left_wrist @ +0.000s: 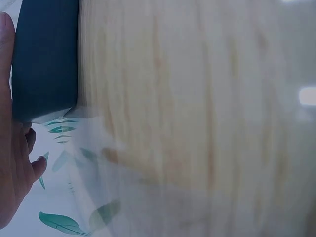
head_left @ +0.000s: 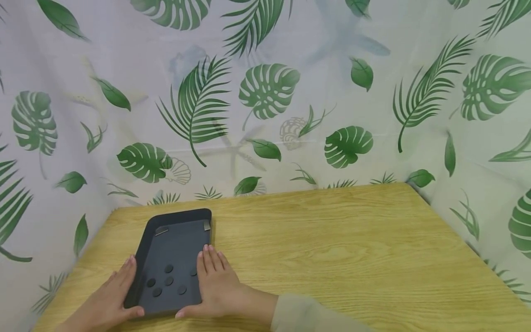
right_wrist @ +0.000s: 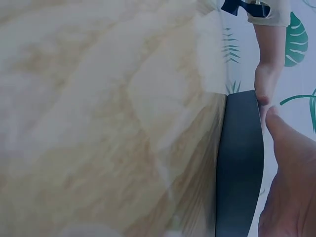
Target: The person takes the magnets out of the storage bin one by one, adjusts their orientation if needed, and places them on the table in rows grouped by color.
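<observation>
A dark, shallow rectangular tray lies lengthwise on the left part of the table. Several small black discs, such as one disc, are scattered over its near half. Two small metallic pieces sit at its far end, one piece at the left and another piece at the right. My left hand rests along the tray's left wall, fingers straight, thumb at the near edge. Over the right rim lies my right hand, its fingers straight and partly covering one disc. Both wrist views show the tray's dark outer wall beside the hand.
The wood-grain table extends to the right of the tray. A white cloth printed with green leaves hangs behind the table and along both sides.
</observation>
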Demonstrator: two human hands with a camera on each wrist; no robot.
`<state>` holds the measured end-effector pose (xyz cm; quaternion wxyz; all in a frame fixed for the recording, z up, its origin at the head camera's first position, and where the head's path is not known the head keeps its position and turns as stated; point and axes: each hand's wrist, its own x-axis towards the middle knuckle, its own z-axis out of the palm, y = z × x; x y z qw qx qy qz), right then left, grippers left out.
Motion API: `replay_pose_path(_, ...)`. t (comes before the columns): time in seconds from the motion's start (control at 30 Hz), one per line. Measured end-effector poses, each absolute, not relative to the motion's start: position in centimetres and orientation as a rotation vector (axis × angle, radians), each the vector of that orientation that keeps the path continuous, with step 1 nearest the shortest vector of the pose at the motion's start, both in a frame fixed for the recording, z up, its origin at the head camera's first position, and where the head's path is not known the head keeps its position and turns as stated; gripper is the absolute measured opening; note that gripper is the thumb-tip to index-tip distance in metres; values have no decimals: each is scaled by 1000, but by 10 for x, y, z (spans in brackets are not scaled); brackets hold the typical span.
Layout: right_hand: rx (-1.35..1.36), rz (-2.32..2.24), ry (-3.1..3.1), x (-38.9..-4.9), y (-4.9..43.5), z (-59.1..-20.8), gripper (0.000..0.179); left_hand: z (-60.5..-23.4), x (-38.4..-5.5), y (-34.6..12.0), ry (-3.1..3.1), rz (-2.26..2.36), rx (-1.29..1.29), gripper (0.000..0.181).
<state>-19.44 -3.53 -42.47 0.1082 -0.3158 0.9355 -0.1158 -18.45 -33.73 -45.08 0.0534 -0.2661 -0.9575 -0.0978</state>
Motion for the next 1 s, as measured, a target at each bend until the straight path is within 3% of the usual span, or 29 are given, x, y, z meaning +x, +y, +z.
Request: replay_pose_path(1.0, -743, -179, 2898, -189, -51, -447, 115, -466, -180, -337, -2847, -163, -814, 108)
